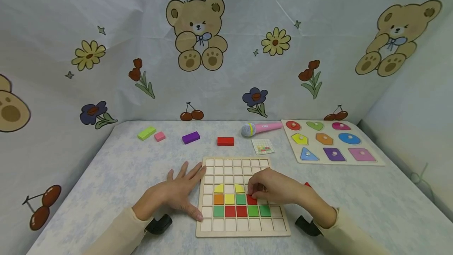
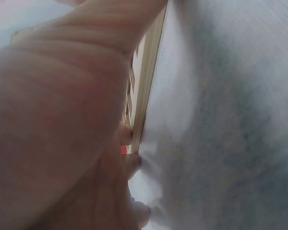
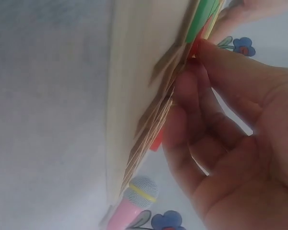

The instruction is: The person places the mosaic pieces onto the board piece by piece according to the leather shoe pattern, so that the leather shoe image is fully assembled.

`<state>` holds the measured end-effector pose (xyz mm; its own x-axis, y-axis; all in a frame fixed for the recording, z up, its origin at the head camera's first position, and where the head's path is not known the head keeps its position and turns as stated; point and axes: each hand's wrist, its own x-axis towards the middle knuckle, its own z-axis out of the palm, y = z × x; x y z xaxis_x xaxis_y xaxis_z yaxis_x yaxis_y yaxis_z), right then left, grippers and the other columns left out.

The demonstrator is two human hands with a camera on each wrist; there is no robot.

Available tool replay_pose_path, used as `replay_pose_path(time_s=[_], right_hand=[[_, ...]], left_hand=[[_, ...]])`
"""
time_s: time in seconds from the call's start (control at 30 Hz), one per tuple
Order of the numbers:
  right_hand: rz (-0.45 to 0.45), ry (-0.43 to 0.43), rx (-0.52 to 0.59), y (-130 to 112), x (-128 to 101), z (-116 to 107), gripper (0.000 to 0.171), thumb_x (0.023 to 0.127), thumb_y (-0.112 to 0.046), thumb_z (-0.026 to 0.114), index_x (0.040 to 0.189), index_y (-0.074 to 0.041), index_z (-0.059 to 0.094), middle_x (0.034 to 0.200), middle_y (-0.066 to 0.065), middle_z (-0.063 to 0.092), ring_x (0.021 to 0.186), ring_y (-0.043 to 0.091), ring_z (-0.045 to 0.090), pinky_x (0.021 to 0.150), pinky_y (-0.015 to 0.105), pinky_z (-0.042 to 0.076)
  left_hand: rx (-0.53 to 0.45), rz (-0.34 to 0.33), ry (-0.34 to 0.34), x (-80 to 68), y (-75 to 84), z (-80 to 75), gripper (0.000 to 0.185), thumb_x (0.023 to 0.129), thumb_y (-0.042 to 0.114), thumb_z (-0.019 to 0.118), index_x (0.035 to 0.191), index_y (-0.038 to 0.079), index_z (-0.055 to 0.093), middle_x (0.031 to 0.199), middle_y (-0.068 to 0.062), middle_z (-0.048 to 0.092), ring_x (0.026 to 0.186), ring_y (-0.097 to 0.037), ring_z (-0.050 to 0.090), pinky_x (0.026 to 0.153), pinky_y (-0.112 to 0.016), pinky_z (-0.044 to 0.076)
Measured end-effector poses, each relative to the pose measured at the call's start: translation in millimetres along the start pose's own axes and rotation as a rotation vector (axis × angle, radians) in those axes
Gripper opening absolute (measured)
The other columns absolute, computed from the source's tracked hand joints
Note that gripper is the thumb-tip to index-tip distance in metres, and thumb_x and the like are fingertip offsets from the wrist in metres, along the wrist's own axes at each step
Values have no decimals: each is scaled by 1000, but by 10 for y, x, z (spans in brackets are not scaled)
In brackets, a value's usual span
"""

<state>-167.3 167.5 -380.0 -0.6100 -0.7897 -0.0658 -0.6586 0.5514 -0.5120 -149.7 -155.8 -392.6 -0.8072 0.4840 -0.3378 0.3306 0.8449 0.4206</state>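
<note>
A wooden grid board (image 1: 244, 226) lies on the table in front of me, with yellow, orange, green and red blocks set in its lower rows. My right hand (image 1: 253, 193) is over the board's middle, its fingertips pinching a red block (image 1: 251, 199) in the row beside a green one. The right wrist view shows those fingertips (image 3: 201, 52) on the red block (image 3: 197, 47) at the board (image 3: 144, 72). My left hand (image 1: 184, 194) lies flat with straight fingers against the board's left edge (image 2: 149, 86), and its palm (image 2: 62, 120) fills the left wrist view.
Loose green (image 1: 146, 132), pink (image 1: 159, 136), purple (image 1: 190, 137) and red (image 1: 225, 141) blocks lie along the back. A pink toy microphone (image 1: 260, 128), a small pattern card (image 1: 263, 146) and a shape puzzle board (image 1: 329, 141) sit at the back right. Another red piece (image 1: 307, 184) peeks out behind my right wrist.
</note>
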Motion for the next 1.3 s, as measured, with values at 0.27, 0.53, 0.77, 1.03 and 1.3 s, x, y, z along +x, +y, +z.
replay_pose_path(time_s=[0.27, 0.53, 0.77, 1.03, 1.3], right_hand=[[72, -11, 14, 52, -136, -103, 7, 93, -16, 72, 94, -22, 69, 81, -16, 60, 76, 1, 54, 72, 22, 51], [177, 19, 103, 509, -491, -385, 20, 89, -29, 77, 106, -20, 71, 94, -10, 67, 86, 11, 59, 78, 28, 53], [308, -52, 117, 812, -764, -566, 28, 82, -31, 83, 107, -26, 71, 106, -6, 65, 99, 20, 55, 86, 32, 50], [388, -128, 270, 930, -888, -647, 28, 80, -15, 84, 103, -14, 69, 96, 6, 61, 93, 23, 52, 76, 27, 46], [396, -91, 182, 961, -855, -562, 24, 78, -14, 85, 94, -16, 67, 86, 1, 60, 83, 17, 54, 69, 25, 47]], left_hand=[[4, -3, -4, -19, -7, 0, 137, 63, 70, 83, 163, 17, 6, 170, -6, -4, 153, -45, -10, 109, -80, 2], [15, -10, -2, -15, 12, -19, 136, 64, 68, 84, 163, 17, 6, 170, -6, -3, 153, -45, -11, 110, -79, 0], [7, -9, -7, 3, 13, -13, 137, 64, 68, 84, 163, 16, 5, 170, -6, -5, 153, -45, -11, 109, -80, 0], [5, -6, -10, -5, 19, -25, 137, 65, 67, 84, 163, 16, 4, 170, -6, -5, 153, -46, -12, 108, -80, -1], [-3, -8, -9, -9, 16, -18, 137, 64, 67, 84, 163, 15, 5, 170, -7, -5, 153, -45, -11, 108, -80, -1]])
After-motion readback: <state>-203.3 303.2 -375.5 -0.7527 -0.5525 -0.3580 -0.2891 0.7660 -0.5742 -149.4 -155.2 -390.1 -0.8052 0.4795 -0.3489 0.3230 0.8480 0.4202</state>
